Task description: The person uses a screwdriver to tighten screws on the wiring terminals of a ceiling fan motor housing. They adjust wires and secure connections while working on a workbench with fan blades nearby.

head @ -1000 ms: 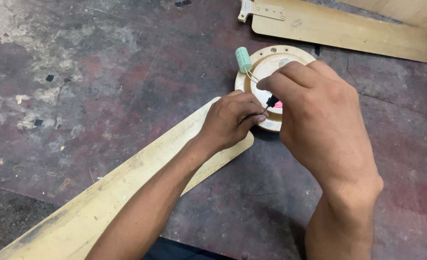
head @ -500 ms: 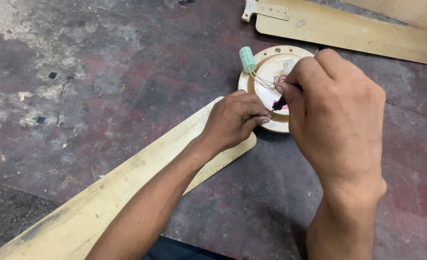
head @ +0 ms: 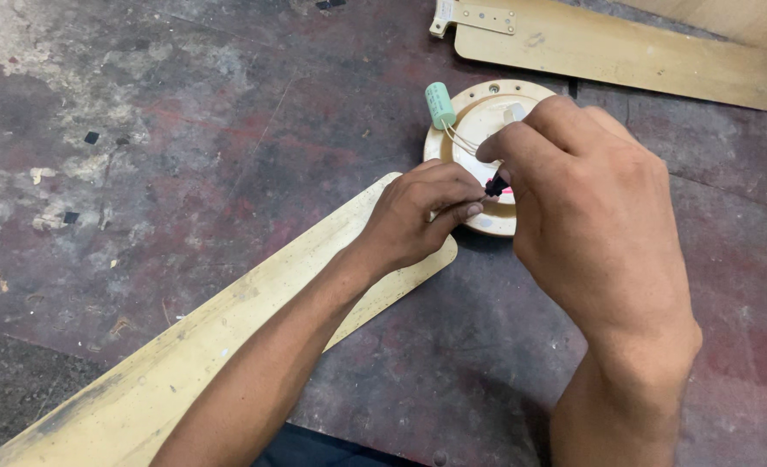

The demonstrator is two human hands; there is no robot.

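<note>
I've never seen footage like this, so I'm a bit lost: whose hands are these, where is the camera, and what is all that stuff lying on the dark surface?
There is no machine here. The camera sits on a person's head and looks down, so both bare arms reaching in from below are that person's own. The left hand and the right hand meet over a round cream-coloured disc lying on a worn, dark, stained surface. Their fingers pinch a small black piece between them; thin wires run from there to a little green cylinder at the disc's edge. A long cream blade lies under the left forearm, and a second blade with a metal bracket lies at the top. What exactly the black piece is, I cannot tell.
</note>
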